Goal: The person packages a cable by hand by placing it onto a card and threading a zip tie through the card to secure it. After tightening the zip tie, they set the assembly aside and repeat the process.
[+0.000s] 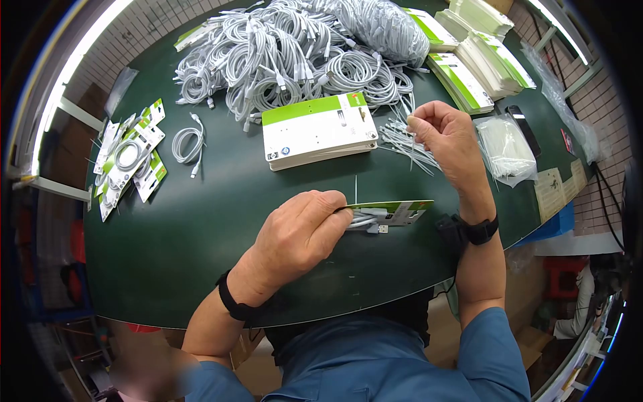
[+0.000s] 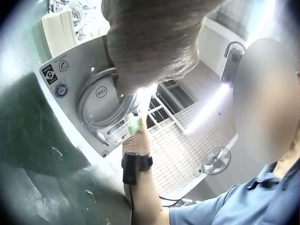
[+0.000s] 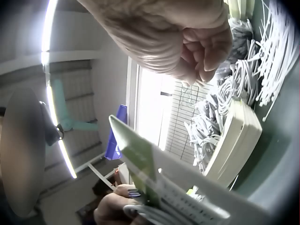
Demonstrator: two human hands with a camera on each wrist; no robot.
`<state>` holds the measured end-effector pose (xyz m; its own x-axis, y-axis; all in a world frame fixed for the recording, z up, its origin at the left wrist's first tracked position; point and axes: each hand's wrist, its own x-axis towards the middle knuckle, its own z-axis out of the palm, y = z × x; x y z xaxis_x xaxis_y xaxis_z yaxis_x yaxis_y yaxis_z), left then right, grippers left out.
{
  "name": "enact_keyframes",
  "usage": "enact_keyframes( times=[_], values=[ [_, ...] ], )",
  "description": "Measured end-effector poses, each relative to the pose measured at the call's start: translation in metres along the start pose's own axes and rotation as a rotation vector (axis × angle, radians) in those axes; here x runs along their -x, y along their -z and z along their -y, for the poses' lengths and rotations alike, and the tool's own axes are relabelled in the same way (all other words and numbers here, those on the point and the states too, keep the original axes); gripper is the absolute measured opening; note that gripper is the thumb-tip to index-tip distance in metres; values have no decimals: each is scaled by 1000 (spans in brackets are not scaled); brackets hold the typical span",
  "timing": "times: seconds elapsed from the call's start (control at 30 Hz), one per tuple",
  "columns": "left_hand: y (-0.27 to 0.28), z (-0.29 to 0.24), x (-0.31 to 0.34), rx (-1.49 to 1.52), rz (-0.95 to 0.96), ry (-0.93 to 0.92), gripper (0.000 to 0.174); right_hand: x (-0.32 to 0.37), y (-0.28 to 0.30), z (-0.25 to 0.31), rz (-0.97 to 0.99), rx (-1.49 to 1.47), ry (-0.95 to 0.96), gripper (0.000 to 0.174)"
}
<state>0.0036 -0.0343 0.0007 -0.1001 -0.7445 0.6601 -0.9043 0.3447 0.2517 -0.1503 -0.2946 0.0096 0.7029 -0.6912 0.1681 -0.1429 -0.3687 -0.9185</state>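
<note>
My left hand [image 1: 298, 231] pinches a green-and-white packaging card [image 1: 408, 212] by its edge, over the near part of the table. A coiled white USB cable [image 2: 84, 105] lies against the card's face, partly covered by the hand in the left wrist view. One thin cable tie [image 1: 356, 187] sticks up beyond the card's top edge. My right hand [image 1: 445, 137] is raised at the loose pile of white cable ties [image 1: 408, 149], thumb and forefinger together. A small pale end shows at those fingertips, apparently a cable tie they pinch.
A stack of blank cards [image 1: 318, 130] stands mid-table, before a large heap of coiled cables [image 1: 268, 60]. One coiled cable [image 1: 188, 144] lies left of it, near finished-looking carded cables [image 1: 124, 164]. More card stacks [image 1: 462, 80], a bag of ties [image 1: 507, 151] and a phone [image 1: 524, 130] lie right.
</note>
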Motion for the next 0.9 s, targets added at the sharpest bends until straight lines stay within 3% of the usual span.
enact_keyframes(
  times=[0.07, 0.3, 0.43, 0.9],
  values=[
    [-1, -1, 0, 9, -8, -15, 32, 3, -5, 6, 98, -195, -98, 17],
    [-3, -2, 2, 38, -25, -49, 30, 10, -28, 1, 350, -410, -263, 15],
    [-3, -1, 2, 46, -30, -65, 29, 19, -42, 0, 378, -519, -372, 11],
    [-9, 0, 2, -8, 3, -38, 32, 24, -56, -16, 424, -578, -346, 16]
  ],
)
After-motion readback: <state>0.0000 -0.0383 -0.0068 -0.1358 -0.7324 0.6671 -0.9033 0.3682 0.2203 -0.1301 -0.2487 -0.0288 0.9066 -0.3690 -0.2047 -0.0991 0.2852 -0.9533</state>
